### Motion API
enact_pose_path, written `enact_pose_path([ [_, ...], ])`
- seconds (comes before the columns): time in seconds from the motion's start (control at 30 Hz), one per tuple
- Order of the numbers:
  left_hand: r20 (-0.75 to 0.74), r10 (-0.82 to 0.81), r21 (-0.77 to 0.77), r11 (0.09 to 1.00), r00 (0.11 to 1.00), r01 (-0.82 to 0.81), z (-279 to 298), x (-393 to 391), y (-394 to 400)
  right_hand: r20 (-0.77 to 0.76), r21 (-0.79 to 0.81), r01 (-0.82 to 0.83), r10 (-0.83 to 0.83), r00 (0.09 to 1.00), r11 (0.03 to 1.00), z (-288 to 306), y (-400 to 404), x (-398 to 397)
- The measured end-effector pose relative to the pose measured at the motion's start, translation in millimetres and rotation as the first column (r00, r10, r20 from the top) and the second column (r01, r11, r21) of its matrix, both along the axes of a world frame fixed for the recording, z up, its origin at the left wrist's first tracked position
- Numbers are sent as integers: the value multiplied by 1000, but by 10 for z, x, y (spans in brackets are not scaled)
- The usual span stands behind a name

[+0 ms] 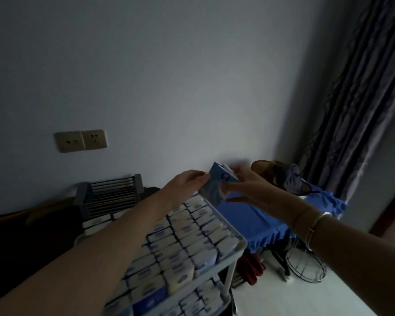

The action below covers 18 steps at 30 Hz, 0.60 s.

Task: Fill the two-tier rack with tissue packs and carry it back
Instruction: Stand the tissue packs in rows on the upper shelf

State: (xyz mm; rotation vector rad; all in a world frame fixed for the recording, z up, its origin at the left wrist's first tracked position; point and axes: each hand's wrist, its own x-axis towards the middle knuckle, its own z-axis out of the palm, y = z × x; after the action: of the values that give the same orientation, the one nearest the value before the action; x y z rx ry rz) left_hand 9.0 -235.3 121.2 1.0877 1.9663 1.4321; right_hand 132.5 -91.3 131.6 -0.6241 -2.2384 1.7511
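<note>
My left hand (pixel 189 179) fingers pinch one tissue pack (pixel 217 181) at its 9 o'clock edge; my right hand (pixel 249 188) fingers curl round its 3 o'clock side. I hold it above the far end of the white two-tier rack (pixel 235 254), whose tiers hold packed rows (pixel 183 242).

A single head-worn wide-angle view looks forward and down along both forearms, tilted, close above the rack (pixel 234 252), with the left hand (pixel 187 181) and right hand (pixel 249 185) meeting mid-frame and the wall (pixel 169 76) just beyond them.
</note>
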Motion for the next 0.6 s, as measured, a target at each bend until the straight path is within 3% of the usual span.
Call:
enact_pose_path([
  [0.3,392,-35,45,999,919,19,-114,216,174,-57,-35,148,-150,987,988,-130,7,39],
  [0.43,456,3,114,992,890,-62,-117,192,105,-72,-148,108,-120,990,983,-140,-64,-3],
  [0.53,484,118,87,979,867,-183,-154,127,31,-101,-336,19,-55,993,942,-167,-70,41],
  [0.6,464,158,72,974,871,-215,-186,101,-9,-107,-366,23,-67,992,930,-204,-64,66],
])
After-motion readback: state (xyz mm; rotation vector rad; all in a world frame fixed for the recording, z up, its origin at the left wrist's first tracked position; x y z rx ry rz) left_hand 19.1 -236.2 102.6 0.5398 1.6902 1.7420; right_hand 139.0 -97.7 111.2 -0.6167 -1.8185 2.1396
